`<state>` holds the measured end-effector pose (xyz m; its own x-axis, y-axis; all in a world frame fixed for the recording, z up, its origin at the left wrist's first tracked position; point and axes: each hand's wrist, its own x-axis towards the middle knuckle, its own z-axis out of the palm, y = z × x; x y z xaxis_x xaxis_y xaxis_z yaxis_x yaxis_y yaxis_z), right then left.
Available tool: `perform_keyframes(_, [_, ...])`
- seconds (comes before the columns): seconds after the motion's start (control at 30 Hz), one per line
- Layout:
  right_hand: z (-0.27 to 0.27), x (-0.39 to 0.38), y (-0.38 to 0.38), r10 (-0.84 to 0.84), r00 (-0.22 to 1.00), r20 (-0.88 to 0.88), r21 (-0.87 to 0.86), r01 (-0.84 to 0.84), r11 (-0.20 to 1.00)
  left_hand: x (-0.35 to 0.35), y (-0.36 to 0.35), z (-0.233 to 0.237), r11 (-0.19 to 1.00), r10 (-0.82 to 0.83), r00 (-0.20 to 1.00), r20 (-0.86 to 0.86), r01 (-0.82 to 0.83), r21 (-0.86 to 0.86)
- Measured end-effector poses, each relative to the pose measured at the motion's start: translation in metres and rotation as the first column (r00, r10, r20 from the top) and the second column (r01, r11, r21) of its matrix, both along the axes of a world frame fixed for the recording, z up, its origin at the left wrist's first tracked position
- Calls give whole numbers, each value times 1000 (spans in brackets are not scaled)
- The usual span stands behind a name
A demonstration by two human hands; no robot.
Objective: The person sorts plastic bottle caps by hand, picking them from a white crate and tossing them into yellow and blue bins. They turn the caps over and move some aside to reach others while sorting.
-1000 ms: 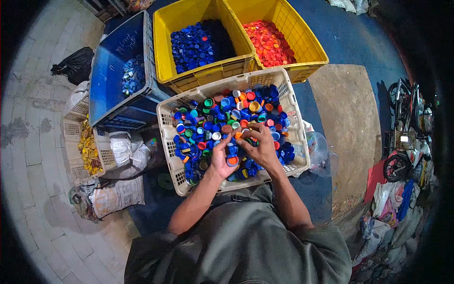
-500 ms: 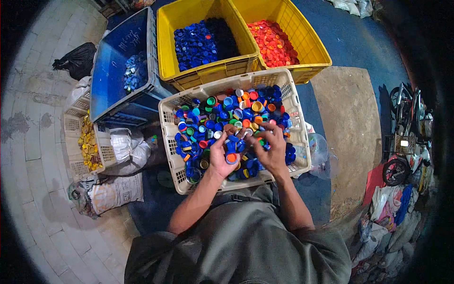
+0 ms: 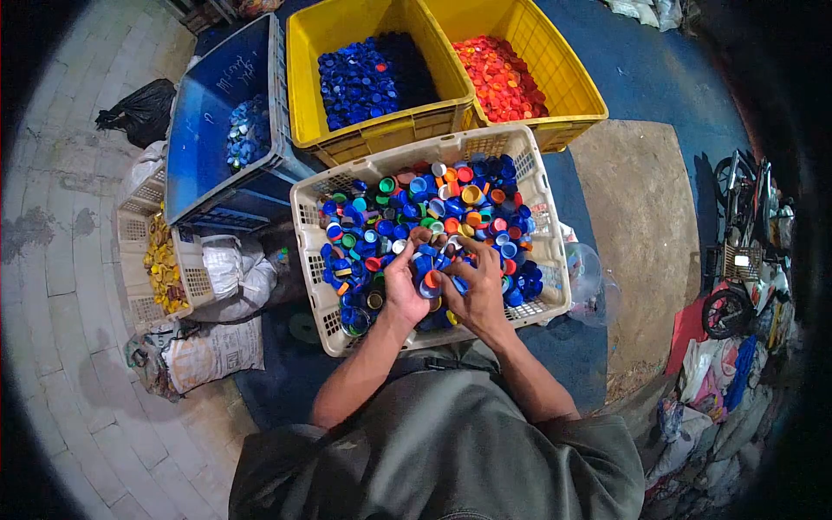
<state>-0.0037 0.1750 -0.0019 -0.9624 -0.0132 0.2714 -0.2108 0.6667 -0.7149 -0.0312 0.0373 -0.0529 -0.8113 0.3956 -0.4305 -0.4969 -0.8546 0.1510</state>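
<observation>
Clock directions are taken from the middle of the crate (image 3: 305, 260), with 12 at the top of the view

The left hand (image 3: 406, 286) is at 6 o'clock inside the crate's outline, palm up, its grip curled round a handful (image 3: 425, 262) of mostly blue caps. A cap (image 3: 432, 280), orange within a blue rim, sits at the lower end of that handful. The right hand (image 3: 478, 286) is just beside it toward 5 o'clock, fingers bent over the handful and thumb near the orange cap; I cannot tell whether its grip is closed on a cap

Below and around both hands, the crate holds loose caps (image 3: 386, 227), mainly blue, with red, orange, green and white ones among them

At 12 o'clock stand 2 yellow bins side by side: the left bin (image 3: 373, 139) holds dark blue caps, the right bin (image 3: 568, 130) red and orange ones. A blue bin (image 3: 230, 204) at 10 o'clock has light blue caps. A small crate (image 3: 198, 282) at 9 o'clock holds yellow caps, with a white sack (image 3: 232, 264) beside it. A clear bag (image 3: 582, 273) lies at 3 o'clock, just outside the crate
</observation>
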Motion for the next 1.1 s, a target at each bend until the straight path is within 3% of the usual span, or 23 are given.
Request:
perform_keyframes(0.13, [8,-4,5,33,997,-65,-54,-37,998,-1,-2,3,998,-14,999,46,11,66])
perform_keyframes(0.23, [-1,-3,7,-158,987,41,-272,163,948,0,-2,6,997,-15,999,29,12,78])
perform_keyframes(0.37, [-14,-19,28,-354,933,-68,-83,348,934,-1,-2,9,987,-62,997,-36,67,143])
perform_keyframes(0.4, [-11,-21,31,-333,937,-109,-21,333,943,-2,-2,11,989,-70,997,-13,71,127])
perform_keyframes(0.53, [3,-19,34,92,993,-68,-58,-96,994,1,-5,-5,989,-137,991,-5,137,60])
perform_keyframes(0.63, [26,-16,24,260,963,71,84,-265,961,3,-9,-16,977,-196,981,-9,196,79])
perform_keyframes(0.73, [26,-14,17,292,935,202,121,-320,940,1,-8,-1,978,-196,980,46,192,75])
perform_keyframes(0.9, [1,-12,16,336,931,144,14,-342,940,2,-10,-7,985,-174,984,46,173,25])
perform_keyframes(1.03, [1,-13,15,289,949,125,60,-298,953,4,-12,-10,962,-213,977,10,208,178])
perform_keyframes(1.1, [-14,-13,18,266,962,62,-31,-265,964,3,-11,-10,962,-198,980,19,191,195])
